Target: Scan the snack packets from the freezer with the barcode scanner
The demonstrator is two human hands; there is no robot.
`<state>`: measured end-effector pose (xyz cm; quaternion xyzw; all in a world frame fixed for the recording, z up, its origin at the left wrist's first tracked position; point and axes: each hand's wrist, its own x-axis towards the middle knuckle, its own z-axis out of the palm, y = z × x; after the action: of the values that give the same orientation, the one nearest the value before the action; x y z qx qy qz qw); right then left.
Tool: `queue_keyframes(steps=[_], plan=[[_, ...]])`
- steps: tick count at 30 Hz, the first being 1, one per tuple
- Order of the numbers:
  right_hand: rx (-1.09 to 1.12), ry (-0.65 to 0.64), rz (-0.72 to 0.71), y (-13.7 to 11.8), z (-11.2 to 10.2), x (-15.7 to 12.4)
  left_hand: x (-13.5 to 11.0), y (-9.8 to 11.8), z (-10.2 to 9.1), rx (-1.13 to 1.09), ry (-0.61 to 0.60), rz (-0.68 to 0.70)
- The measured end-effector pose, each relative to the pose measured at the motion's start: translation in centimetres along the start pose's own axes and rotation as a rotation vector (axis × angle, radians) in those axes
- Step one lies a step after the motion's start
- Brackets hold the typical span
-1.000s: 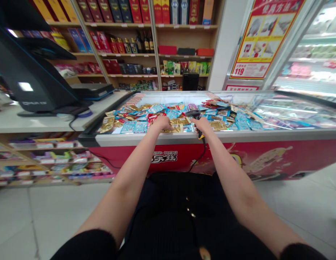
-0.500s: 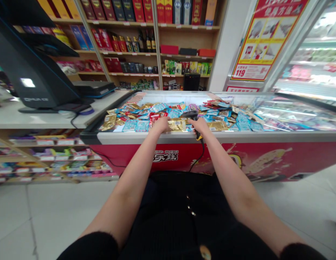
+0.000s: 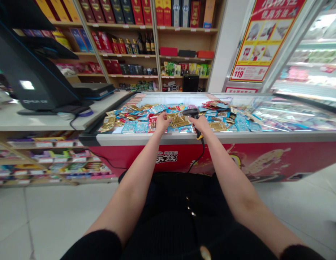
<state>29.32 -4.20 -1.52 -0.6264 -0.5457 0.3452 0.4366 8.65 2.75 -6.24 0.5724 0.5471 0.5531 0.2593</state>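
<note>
Your right hand [image 3: 199, 124] closes around a corded barcode scanner [image 3: 191, 113], its head angled down over a gold foil packet [image 3: 179, 121] in a glass-topped chest freezer [image 3: 238, 136] heaped with blue and gold snack packets [image 3: 135, 119]. Your left hand [image 3: 162, 122] sits curled just beside the gold packet; whether it grips anything, you cannot tell. Behind, wooden shelves [image 3: 130, 36] carry boxed goods and bottles; a checkout terminal [image 3: 29, 72] stands on the counter [image 3: 48, 122] at left.

Snack packets [image 3: 141, 121] in chest freezer [image 3: 227, 137], checkout counter [image 3: 48, 121] to L, shelves [image 3: 130, 56] behind, glass-door fridge [image 3: 309, 61] to R.
</note>
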Motion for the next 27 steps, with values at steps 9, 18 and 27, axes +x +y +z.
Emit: queue_keyframes(steps=[9,18,27], plan=[[0.001,-0.026,0.014,-0.8,-0.1,-1.4,-0.2,-1.2,0.9,-0.022,0.093,0.097],[-0.031,-0.026,0.027,-1.1,-0.3,-1.6,-0.5,-0.9,0.8,-0.058,0.074,0.092],[-0.016,-0.04,0.036,-1.8,-0.5,-2.7,-0.4,-0.9,0.7,-0.072,0.072,0.085]])
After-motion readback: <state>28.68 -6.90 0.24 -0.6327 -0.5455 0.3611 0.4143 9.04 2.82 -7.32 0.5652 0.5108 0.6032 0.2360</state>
